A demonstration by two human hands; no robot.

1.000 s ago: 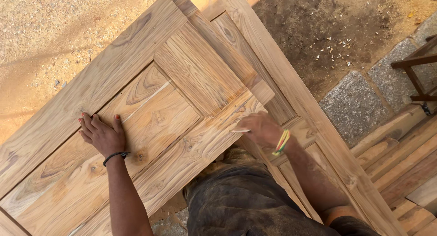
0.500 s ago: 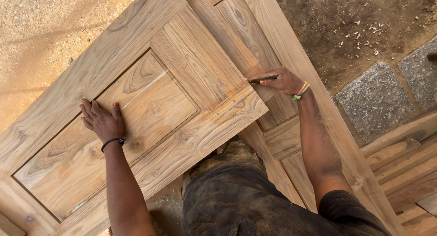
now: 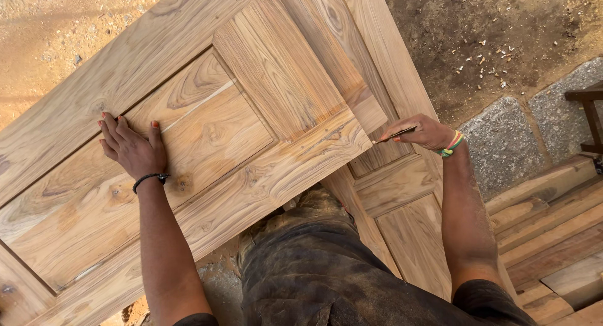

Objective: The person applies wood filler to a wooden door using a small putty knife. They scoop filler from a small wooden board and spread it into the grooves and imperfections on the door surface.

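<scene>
Left hand (image 3: 130, 149) spread flat on upper door panel (image 3: 207, 131); right hand (image 3: 422, 132) pinching pencil (image 3: 394, 135). Solid wood, likely heavy, stiff; grip frame edges.

A paneled door (image 3: 188, 112) lies slantwise atop a second door (image 3: 402, 194). The left hand (image 3: 132, 147) rests flat on the upper door at nine o'clock; the right hand (image 3: 422, 131), pinching a pencil (image 3: 392, 135), sits at three o'clock by that door's corner. Planks (image 3: 553, 238) lie at four o'clock.
</scene>
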